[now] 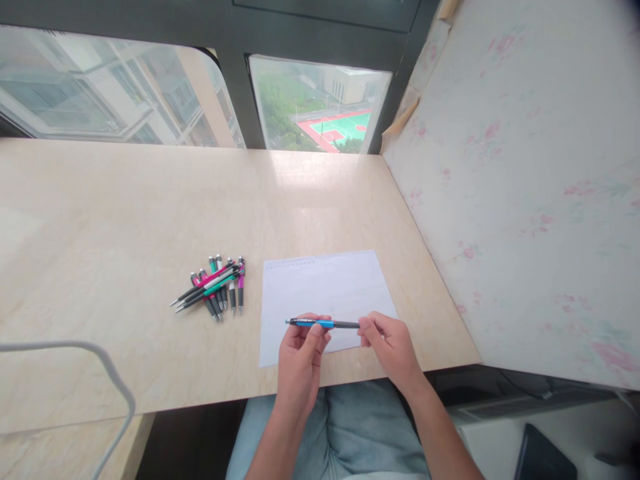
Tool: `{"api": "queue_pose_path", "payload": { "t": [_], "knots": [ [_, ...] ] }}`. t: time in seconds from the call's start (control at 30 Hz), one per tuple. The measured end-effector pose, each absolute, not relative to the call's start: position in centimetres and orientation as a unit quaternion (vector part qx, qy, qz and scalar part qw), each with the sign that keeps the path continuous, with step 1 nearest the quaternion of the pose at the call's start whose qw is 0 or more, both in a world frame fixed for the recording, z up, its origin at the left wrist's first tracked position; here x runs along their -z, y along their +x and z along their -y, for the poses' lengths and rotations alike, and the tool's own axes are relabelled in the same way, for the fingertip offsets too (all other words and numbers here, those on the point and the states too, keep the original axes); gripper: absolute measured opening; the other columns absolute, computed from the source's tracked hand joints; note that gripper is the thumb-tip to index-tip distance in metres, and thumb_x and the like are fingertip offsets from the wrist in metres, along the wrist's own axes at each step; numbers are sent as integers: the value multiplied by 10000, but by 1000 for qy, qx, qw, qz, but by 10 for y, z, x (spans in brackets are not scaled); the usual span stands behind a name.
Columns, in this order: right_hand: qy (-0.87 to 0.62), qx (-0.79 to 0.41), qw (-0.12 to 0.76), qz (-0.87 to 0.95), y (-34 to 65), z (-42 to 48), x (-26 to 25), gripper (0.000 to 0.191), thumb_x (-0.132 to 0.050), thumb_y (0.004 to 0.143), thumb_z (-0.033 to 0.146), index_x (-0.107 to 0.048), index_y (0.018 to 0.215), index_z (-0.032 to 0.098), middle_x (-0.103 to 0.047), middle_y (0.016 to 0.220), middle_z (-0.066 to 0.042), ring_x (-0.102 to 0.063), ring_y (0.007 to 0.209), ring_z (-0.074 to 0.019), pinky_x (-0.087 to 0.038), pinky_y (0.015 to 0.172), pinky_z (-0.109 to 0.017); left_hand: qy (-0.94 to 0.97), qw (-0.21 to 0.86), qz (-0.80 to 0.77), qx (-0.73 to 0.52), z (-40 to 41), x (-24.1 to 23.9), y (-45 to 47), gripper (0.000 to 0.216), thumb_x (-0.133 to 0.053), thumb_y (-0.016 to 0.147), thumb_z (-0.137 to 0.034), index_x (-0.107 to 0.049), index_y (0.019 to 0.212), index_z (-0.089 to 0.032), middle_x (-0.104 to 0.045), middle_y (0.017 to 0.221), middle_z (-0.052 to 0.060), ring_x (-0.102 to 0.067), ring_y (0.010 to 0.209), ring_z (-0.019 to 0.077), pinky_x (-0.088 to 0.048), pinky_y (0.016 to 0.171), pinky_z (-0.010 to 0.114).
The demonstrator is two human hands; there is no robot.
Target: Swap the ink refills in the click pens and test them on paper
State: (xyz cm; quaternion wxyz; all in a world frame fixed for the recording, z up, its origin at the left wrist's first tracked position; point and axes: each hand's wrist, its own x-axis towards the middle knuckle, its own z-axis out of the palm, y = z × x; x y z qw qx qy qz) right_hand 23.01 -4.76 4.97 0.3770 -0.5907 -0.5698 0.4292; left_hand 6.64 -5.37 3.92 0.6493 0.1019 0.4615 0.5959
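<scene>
A blue ballpoint pen [325,324] with a black grip lies level between my two hands, above the near part of a white sheet of paper [325,287]. My left hand [304,350] pinches its blue barrel near the clip end. At the other end, the fingers of my right hand [387,340] close around the tip, which they hide. Small rows of writing run along the sheet's top left edge. To the left of the paper, several pens [215,287] in pink, green, white and purple lie in a crossed pile.
The pale marbled tabletop [150,213] reaches back to a dark-framed window [320,100]. A flower-patterned wall [525,200] borders it on the right. At the front left, a grey bent cable or tube [113,370] crosses the table's edge.
</scene>
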Motion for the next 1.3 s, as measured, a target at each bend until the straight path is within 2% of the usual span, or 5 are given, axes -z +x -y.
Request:
{"api": "queue_pose_path", "payload": {
  "t": [0.23,0.47,0.63,0.83,1.3],
  "knots": [
    [-568,-428,406,573,227,46,-54,213,-563,909,401,-637,952,206,-668,871,-39,-634,799,-177,-497,689,-272,102,639,-469,-601,52,-36,65,247,-817,697,-249,-697,904,-187,-729,940,37,-689,869,141,-540,723,207],
    [-589,-380,371,609,222,42,-60,433,-440,970,432,-529,614,202,-503,554,29,-489,541,-112,-397,577,-249,115,639,-472,-596,48,-34,64,245,-825,692,-245,-700,896,-186,-733,916,35,-682,834,118,-547,698,168],
    [-567,-391,394,609,219,42,-60,240,-547,904,435,-622,913,207,-662,867,-26,-580,719,-133,-462,631,-246,118,635,-474,-599,45,-35,64,243,-830,681,-239,-701,880,-188,-725,883,18,-677,796,101,-548,704,158],
    [-579,-400,367,608,217,42,-57,461,-421,975,449,-548,610,199,-533,560,25,-503,545,-107,-418,582,-243,127,633,-477,-596,46,-36,64,248,-834,670,-244,-703,872,-185,-723,870,32,-675,798,115,-547,680,160],
    [-571,-406,389,599,215,41,-61,316,-520,926,458,-628,776,201,-624,705,4,-562,632,-123,-444,598,-241,128,634,-472,-599,46,-33,62,238,-826,687,-243,-708,883,-179,-725,884,35,-672,782,99,-554,698,152]
  ]
}}
